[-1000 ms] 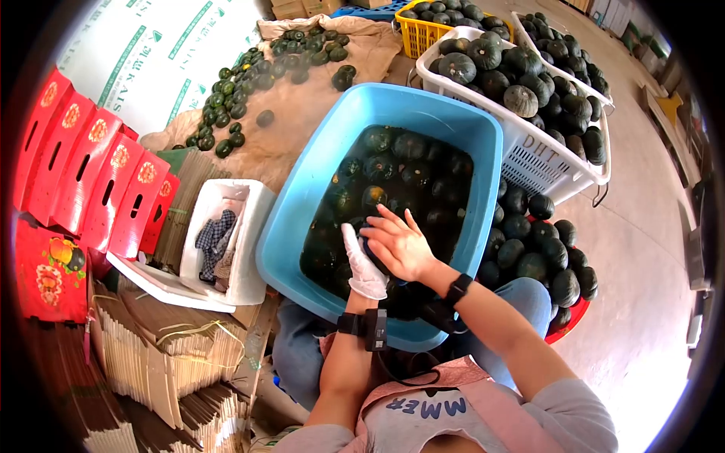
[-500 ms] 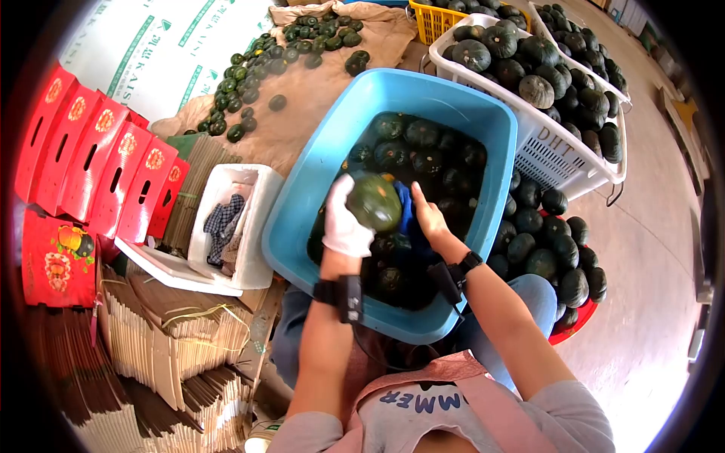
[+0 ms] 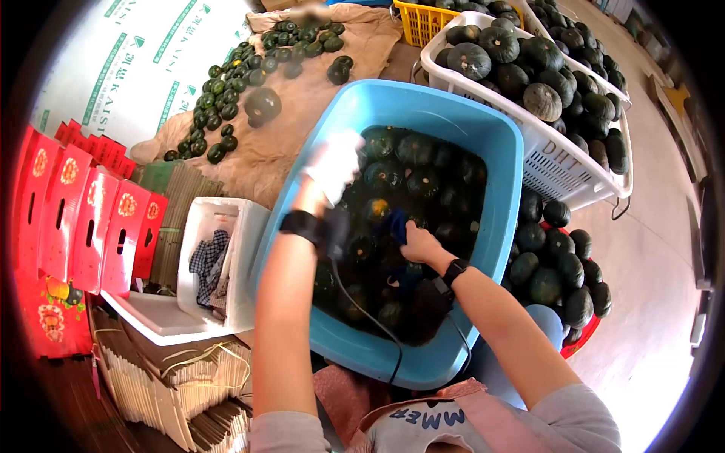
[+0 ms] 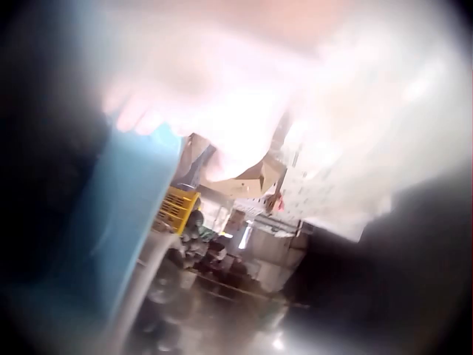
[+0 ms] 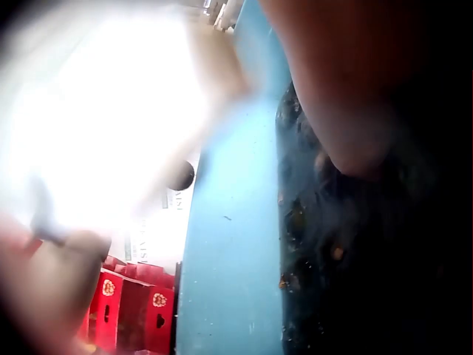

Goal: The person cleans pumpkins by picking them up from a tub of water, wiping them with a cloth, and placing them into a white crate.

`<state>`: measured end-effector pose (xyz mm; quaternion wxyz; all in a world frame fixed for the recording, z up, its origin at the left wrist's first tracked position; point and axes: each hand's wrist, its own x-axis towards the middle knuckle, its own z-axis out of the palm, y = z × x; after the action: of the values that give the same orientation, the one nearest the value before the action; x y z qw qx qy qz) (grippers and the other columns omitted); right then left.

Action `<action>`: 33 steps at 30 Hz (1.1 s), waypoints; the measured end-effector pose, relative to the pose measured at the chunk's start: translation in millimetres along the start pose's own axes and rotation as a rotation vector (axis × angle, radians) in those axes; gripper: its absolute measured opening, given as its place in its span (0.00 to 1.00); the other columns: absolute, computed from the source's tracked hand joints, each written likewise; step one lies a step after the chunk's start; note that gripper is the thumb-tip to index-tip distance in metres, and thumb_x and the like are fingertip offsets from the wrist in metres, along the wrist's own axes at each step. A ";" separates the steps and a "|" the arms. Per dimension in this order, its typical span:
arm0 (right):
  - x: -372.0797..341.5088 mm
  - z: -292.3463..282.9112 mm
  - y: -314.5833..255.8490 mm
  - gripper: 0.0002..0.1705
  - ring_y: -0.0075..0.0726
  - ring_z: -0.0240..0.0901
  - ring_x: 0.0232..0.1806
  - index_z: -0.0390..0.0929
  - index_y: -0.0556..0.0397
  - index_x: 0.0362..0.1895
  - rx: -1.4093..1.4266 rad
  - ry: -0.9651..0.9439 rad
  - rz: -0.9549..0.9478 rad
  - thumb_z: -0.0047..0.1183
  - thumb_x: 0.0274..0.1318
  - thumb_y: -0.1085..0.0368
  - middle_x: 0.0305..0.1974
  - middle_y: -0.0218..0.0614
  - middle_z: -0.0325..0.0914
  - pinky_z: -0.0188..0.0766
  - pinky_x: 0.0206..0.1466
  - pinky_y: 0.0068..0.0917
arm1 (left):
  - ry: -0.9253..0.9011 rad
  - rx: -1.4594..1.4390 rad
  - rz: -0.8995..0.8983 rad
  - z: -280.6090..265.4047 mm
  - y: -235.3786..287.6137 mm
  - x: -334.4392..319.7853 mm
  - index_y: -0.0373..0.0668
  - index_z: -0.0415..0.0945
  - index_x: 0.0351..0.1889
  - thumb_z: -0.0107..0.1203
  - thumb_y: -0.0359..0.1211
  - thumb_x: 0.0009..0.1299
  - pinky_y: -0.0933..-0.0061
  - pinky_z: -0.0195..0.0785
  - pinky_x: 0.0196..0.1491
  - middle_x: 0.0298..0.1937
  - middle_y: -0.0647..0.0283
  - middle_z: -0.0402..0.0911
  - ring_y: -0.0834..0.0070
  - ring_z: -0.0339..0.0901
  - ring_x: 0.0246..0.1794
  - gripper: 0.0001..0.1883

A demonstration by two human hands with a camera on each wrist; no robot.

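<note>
A blue tub point(image 3: 411, 98) holds dark water with several green pumpkins point(image 3: 384, 175) in it. My left hand point(image 3: 332, 166), in a white glove, is blurred over the tub's left rim and holds nothing. Its fingers point(image 4: 131, 111) show as a bright blur in the left wrist view. Beyond it, a large pumpkin point(image 3: 263, 106) appears above the brown cloth sheet point(image 3: 249, 166), apart from the hand. My bare right hand point(image 3: 423, 245) grips a blue cloth point(image 3: 394, 224) over the water in the tub.
White crates point(image 3: 544, 147) heaped with pumpkins stand at the right, a yellow crate point(image 3: 421, 26) behind. More pumpkins point(image 3: 547, 283) lie in a red basin. To the left are a foam box point(image 3: 260, 219), red cartons point(image 3: 94, 211) and stacked cardboard point(image 3: 143, 389). Smaller pumpkins point(image 3: 219, 98) lie on the sheet.
My left hand lifted a pumpkin from the tub, then moved left and let go of it; it is now over the sheet. My right hand has stayed over the tub with the blue cloth.
</note>
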<state>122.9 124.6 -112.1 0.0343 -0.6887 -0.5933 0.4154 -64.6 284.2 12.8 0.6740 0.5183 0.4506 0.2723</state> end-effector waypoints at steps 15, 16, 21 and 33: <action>4.9 17.2 24.4 0.18 0.48 0.76 0.53 0.81 0.53 0.46 0.173 0.054 0.502 0.58 0.53 0.59 0.50 0.47 0.79 0.74 0.54 0.44 | 0.007 0.635 -0.348 53.0 -174.1 19.5 0.36 0.68 0.59 0.69 0.39 0.48 0.61 0.69 0.53 0.50 0.53 0.79 0.58 0.76 0.50 0.39; -1.1 2.4 13.4 0.18 0.48 0.76 0.53 0.81 0.53 0.46 0.178 0.071 0.493 0.58 0.53 0.59 0.50 0.47 0.79 0.74 0.54 0.44 | 0.110 0.533 -0.478 58.1 -157.4 5.5 0.42 0.66 0.62 0.67 0.38 0.51 0.59 0.69 0.52 0.52 0.59 0.78 0.60 0.75 0.51 0.38; -39.1 -31.5 -20.8 0.32 0.41 0.71 0.55 0.72 0.55 0.60 1.397 -0.146 0.152 0.61 0.52 0.55 0.52 0.39 0.74 0.69 0.56 0.46 | 0.246 0.096 -0.294 72.2 -127.8 -69.4 0.53 0.64 0.61 0.66 0.39 0.55 0.46 0.67 0.45 0.50 0.67 0.76 0.62 0.73 0.50 0.34; -186.3 -15.7 -54.7 0.25 0.54 0.61 0.61 0.76 0.44 0.50 -0.196 0.613 -0.676 0.55 0.54 0.44 0.54 0.42 0.67 0.61 0.61 0.51 | 0.174 -1.113 0.226 140.3 -137.8 -161.9 0.43 0.77 0.48 0.41 0.46 0.74 0.64 0.68 0.58 0.49 0.59 0.81 0.64 0.77 0.49 0.20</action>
<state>98.6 -9.9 26.7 0.2763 -0.5478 -0.7833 0.1003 -25.7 42.2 -56.7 0.7724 0.1061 0.2350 0.5804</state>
